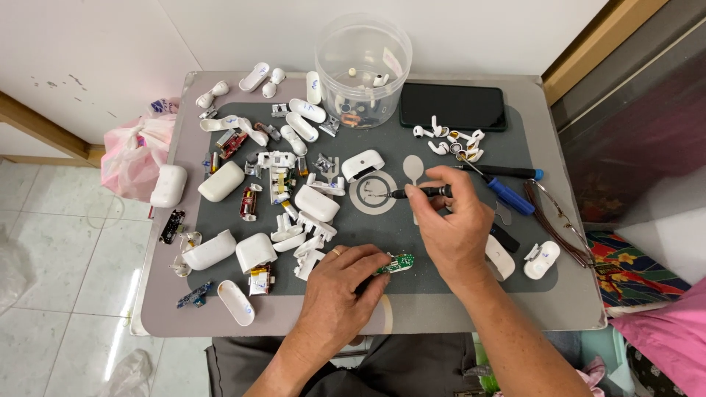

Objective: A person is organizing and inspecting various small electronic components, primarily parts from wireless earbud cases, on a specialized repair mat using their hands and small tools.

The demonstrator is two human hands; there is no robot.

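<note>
The left hand [334, 283] pinches a small green circuit board [397, 263] flat against the grey work mat [412, 228] at about six o'clock, apparently to keep it from sliding. The right hand [452, 220], just at its two o'clock, closes around a slim black tool [415, 193] held like a pen, tip pointing toward nine o'clock. White earbud cases [220, 181] and loose parts crowd the mat from nine to eleven o'clock, within easy reach. A clear plastic tub [362, 59] stands at twelve, a dark phone [454, 106] at one and a blue-handled screwdriver [507, 195] at two, all on a small grey table [581, 309] over a pale tiled floor [51, 242].
</note>
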